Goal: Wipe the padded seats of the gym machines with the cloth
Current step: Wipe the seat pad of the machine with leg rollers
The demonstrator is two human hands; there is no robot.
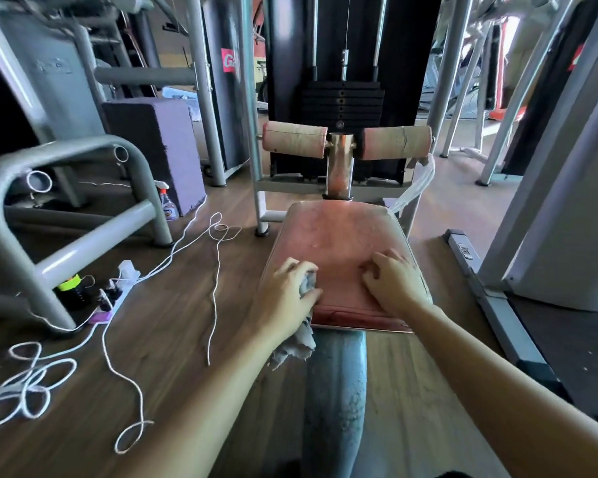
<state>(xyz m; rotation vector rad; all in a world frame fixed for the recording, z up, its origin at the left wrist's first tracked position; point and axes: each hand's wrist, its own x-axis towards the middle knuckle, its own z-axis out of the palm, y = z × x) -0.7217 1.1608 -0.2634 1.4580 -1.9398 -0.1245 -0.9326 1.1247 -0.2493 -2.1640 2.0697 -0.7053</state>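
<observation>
The left hand (pixel 290 291) was clenched around a grey cloth (pixel 308 286) at the near left corner of the red padded seat (pixel 335 250). Most of the cloth was bunched under the palm and between the fingers, while its frayed tail hung off the seat's near edge, beside the grey support tube (pixel 335 384). The right hand (pixel 392 282) lay on the near right part of the seat with fingers curled, holding nothing (palm pressed to the pad). Beyond the seat stood two worn roller pads (pixel 294 139) and the black weight stack (pixel 342 101). On the wooden floor (pixel 173 339) to the left lay a white cord (pixel 214 288), a power strip (pixel 109 298) and a spray bottle (pixel 168 205).
</observation>
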